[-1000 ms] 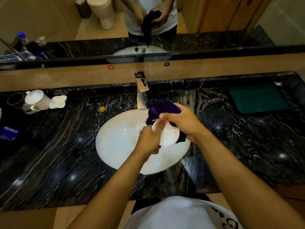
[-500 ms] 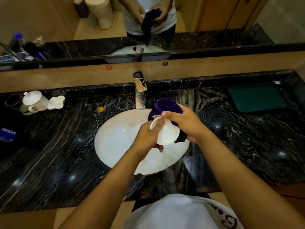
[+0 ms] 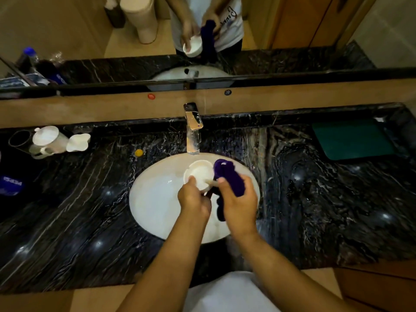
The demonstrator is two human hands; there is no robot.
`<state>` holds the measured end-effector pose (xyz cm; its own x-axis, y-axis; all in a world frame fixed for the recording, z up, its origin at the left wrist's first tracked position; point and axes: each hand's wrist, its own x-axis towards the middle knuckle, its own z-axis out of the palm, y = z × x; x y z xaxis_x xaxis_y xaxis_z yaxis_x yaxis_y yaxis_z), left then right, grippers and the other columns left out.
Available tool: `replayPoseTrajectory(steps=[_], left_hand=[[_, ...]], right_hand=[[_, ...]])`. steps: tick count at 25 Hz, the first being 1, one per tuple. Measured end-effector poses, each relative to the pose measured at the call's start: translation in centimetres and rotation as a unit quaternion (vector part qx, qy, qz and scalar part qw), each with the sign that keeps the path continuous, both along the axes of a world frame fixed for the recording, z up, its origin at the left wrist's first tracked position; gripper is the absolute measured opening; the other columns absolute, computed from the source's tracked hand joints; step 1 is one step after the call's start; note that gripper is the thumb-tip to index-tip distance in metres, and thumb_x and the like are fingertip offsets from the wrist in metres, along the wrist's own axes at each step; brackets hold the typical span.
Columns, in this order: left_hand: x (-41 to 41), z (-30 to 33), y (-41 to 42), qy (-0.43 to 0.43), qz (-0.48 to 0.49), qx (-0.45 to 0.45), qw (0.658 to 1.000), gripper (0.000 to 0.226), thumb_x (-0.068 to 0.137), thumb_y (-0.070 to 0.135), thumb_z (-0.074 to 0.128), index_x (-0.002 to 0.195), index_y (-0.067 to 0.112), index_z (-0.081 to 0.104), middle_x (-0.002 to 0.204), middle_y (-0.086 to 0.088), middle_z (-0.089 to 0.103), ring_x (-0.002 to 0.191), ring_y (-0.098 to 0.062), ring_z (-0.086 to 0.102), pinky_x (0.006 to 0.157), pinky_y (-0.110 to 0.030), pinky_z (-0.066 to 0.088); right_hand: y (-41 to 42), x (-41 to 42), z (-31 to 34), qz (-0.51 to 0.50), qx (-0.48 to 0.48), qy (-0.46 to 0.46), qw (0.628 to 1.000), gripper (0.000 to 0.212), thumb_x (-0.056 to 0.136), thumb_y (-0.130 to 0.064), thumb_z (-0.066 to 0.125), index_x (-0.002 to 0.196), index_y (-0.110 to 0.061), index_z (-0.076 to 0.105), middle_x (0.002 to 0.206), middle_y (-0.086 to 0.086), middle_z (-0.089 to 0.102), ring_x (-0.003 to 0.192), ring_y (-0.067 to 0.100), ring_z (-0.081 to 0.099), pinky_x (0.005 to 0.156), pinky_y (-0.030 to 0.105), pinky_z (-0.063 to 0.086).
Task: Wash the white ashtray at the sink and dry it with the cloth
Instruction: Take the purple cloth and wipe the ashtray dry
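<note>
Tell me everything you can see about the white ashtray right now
The white ashtray is a small round dish, glossy like glazed ceramic, with a thick raised rim and a shallow hollow facing up toward the camera. It is held above the white sink basin, just below the faucet, touching neither. The left hand grips its near edge. The purple cloth, held in the right hand, lies against its right side. Its underside shows only in the mirror.
</note>
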<state>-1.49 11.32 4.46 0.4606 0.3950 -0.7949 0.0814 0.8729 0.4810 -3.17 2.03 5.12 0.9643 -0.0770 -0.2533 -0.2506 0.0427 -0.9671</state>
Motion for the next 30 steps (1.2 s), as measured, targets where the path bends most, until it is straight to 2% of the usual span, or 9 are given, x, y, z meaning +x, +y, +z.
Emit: replayPoseTrajectory(steps=[4,6,10,14,17,22,24,27,30], left_hand=[[-1.2,-0.6,2.8,-0.117,-0.081,0.039,0.989,0.038,0.097,-0.002,0.049,0.134,0.005,0.055,0.135,-0.029,0.054,0.122,-0.055,0.055,0.085,-0.071,0.055],[-1.3,-0.1,3.2,-0.160,-0.121,0.040,0.979,0.042,0.091,-0.003,0.046,0.128,0.010,0.060,0.130,-0.027,0.061,0.116,-0.048,0.062,0.083,-0.064,0.058],[-1.3,1.7,1.5,-0.180,-0.178,-0.003,0.967,0.037,0.104,0.038,0.043,0.103,0.020,0.075,0.105,-0.011,0.077,0.093,-0.024,0.074,0.074,-0.038,0.062],[-1.2,1.1,0.4,-0.138,-0.204,0.036,0.969,0.040,0.106,0.048,0.040,0.102,0.025,0.073,0.100,-0.006,0.078,0.089,-0.018,0.074,0.083,-0.035,0.058],[-1.4,1.0,1.9,-0.117,-0.263,0.096,0.953,0.034,0.105,0.043,0.042,0.104,0.025,0.070,0.093,-0.008,0.077,0.077,-0.020,0.074,0.062,-0.036,0.057],[-1.1,1.1,2.7,-0.057,-0.331,0.108,0.936,0.039,0.104,0.043,0.045,0.113,0.018,0.073,0.095,-0.010,0.077,0.080,-0.025,0.074,0.068,-0.041,0.060],[-1.1,0.5,2.0,-0.035,-0.333,0.088,0.938,0.042,0.104,0.044,0.045,0.123,0.015,0.068,0.103,-0.011,0.078,0.088,-0.029,0.073,0.074,-0.049,0.061],[-1.5,-0.4,1.1,-0.013,-0.294,0.019,0.956,0.046,0.104,0.048,0.041,0.127,0.016,0.066,0.112,-0.014,0.078,0.098,-0.033,0.073,0.073,-0.050,0.061],[-1.5,-1.1,1.7,-0.022,-0.262,-0.034,0.964,0.054,0.102,0.053,0.043,0.133,0.015,0.064,0.111,-0.014,0.077,0.098,-0.031,0.072,0.079,-0.046,0.059]], right_hand=[[-3.3,4.2,2.0,0.081,-0.043,-0.042,0.995,0.020,0.088,-0.033,0.074,0.108,-0.031,0.068,0.095,-0.004,0.073,0.083,0.014,0.073,0.068,0.037,0.057],[-3.3,4.9,3.3,0.200,-0.164,-0.113,0.959,0.025,0.082,-0.040,0.074,0.107,-0.038,0.069,0.108,-0.007,0.065,0.093,0.012,0.067,0.077,0.035,0.057],[-1.0,4.2,4.5,0.273,-0.415,-0.137,0.857,0.043,0.085,-0.046,0.069,0.124,-0.028,0.066,0.115,-0.007,0.058,0.100,0.016,0.062,0.086,0.034,0.056],[0.5,3.0,3.1,0.217,-0.357,-0.121,0.900,0.038,0.086,-0.039,0.070,0.121,-0.025,0.068,0.113,-0.008,0.060,0.100,0.014,0.061,0.087,0.030,0.054],[-0.5,4.0,2.7,0.350,-0.197,-0.098,0.911,0.032,0.080,-0.025,0.076,0.112,-0.026,0.075,0.106,-0.014,0.065,0.095,0.009,0.065,0.078,0.022,0.051],[-2.1,6.8,3.9,0.547,-0.457,-0.215,0.667,0.030,0.082,-0.041,0.070,0.107,-0.026,0.074,0.110,-0.007,0.064,0.095,0.020,0.063,0.079,0.035,0.053],[-2.1,6.4,3.3,0.495,-0.553,-0.237,0.626,0.031,0.084,-0.044,0.066,0.108,-0.025,0.071,0.111,-0.004,0.060,0.091,0.026,0.065,0.073,0.039,0.055],[-1.5,4.6,0.8,0.381,-0.574,-0.255,0.678,0.040,0.086,-0.044,0.068,0.118,-0.020,0.068,0.116,0.000,0.055,0.083,0.030,0.067,0.068,0.041,0.056],[-0.5,3.1,-1.1,0.301,-0.396,-0.227,0.837,0.041,0.080,-0.030,0.077,0.119,-0.022,0.070,0.114,-0.004,0.059,0.090,0.020,0.066,0.077,0.033,0.058]])
